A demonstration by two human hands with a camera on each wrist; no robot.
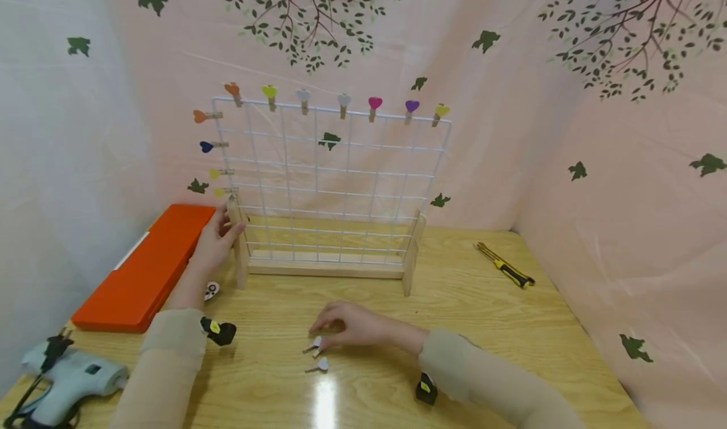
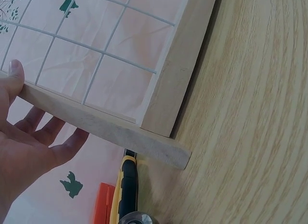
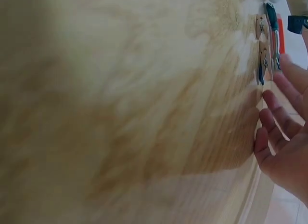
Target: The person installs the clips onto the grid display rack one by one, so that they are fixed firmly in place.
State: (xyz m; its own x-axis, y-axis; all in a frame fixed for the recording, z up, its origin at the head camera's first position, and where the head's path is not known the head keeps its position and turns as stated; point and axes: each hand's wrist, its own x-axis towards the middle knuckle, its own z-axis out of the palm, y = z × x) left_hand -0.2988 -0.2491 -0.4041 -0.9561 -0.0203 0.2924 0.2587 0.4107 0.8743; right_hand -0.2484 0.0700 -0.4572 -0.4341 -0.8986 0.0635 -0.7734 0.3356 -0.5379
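A pale wooden worktop [image 1: 488,328] stands in a corner hung with pink cloth printed with dark branches and green birds. At its left edge lies a flat orange case [image 1: 149,266], and at the near left corner a pale blue glue gun [image 1: 74,378]. A yellow-and-black utility knife [image 1: 505,266] lies toward the right edge.

Near the back edge stands a white wire grid in a light wooden frame [image 1: 329,227], with small heart-topped wooden clothespins [image 1: 343,104] clipped along its top and left side.

The left hand [image 1: 218,240] grips the frame's left upright, thumb on one face and fingers [image 2: 45,132] behind it.

Two small wooden clothespins with pale heart tops [image 1: 315,347] lie on the worktop in front of the frame, toward the near edge. The right hand [image 1: 354,325] rests over them, its fingers [image 3: 276,113] loosely spread and relaxed, with the tips at the nearer pin; whether they touch it cannot be told.
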